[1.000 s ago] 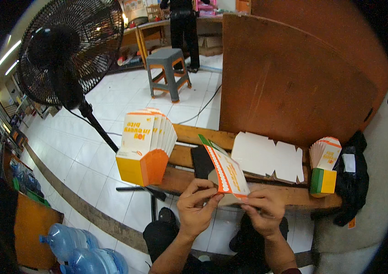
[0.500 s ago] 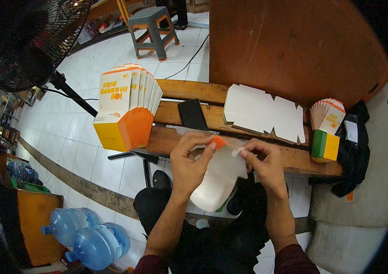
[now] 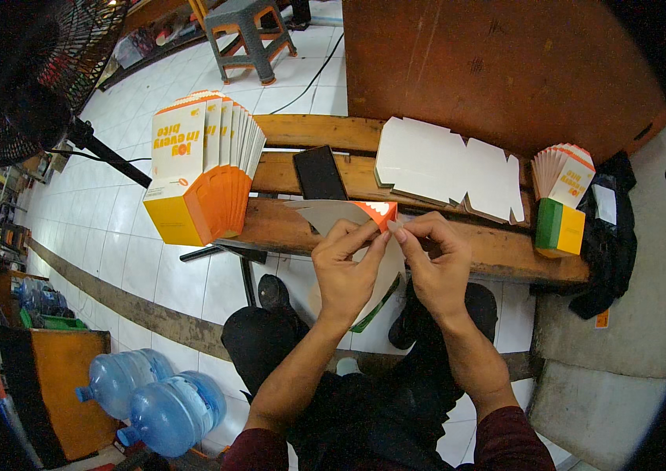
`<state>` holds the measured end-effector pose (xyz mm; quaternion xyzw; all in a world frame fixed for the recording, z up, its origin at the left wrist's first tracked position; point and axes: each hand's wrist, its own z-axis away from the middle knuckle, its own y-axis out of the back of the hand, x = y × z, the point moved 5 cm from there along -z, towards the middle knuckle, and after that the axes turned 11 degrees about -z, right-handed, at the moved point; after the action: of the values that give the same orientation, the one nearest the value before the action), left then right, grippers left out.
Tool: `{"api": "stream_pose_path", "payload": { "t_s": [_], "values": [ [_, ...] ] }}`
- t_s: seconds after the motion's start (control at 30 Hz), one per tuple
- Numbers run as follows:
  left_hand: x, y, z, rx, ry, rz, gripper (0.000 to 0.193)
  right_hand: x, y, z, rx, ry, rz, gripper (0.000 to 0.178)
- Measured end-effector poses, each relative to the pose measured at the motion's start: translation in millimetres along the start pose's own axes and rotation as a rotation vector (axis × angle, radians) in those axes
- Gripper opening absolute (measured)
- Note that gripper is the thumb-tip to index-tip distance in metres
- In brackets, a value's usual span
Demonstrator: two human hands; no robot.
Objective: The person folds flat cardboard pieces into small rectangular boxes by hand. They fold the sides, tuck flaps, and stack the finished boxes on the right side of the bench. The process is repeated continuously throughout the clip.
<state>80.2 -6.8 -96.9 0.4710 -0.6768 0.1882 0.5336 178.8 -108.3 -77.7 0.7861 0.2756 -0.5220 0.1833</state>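
Between my hands is a paperboard box blank, bent over, its plain white side toward me. An orange printed corner folds over at its top, and a green edge shows low down. My left hand is closed on the blank, thumb and forefinger pinching just below the orange corner. My right hand is closed too, its thumb and forefinger pressed together at that corner's tip. A small whitish piece shows at those fingertips; what it is I cannot make out. My fingers hide part of the blank.
A wooden bench spans the front. On it are fanned orange-and-yellow folded boxes, a black phone, stacked white blanks, and smaller folded boxes. A fan stands left; blue water bottles lie lower left.
My right hand has moved left, up to the orange corner, bringing the whitish piece to its tip. The blank has turned and risen slightly. The whole view has shifted a little.
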Motion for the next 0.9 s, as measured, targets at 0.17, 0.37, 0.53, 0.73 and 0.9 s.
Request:
{"api": "stream_pose_path", "payload": {
  "t_s": [0.17,0.37,0.53,0.73,0.9],
  "values": [
    [-1,2,0,-0.023,-0.021,-0.029,0.025,1,-1,1,-0.019,-0.053,0.001,0.007],
    [-5,2,2,-0.006,0.017,0.019,0.026,0,-5,1,-0.009,0.018,-0.033,0.008],
    [-4,3,4,-0.001,-0.015,-0.026,0.029,2,-7,3,-0.053,0.002,0.084,0.007],
    [9,7,9,0.023,-0.131,-0.134,0.025,-7,-11,9,-0.068,0.153,0.127,0.004],
    [20,18,7,-0.064,-0.231,-0.155,0.023,-14,-2,10,-0.037,0.1,0.036,0.007]
  ]
}}
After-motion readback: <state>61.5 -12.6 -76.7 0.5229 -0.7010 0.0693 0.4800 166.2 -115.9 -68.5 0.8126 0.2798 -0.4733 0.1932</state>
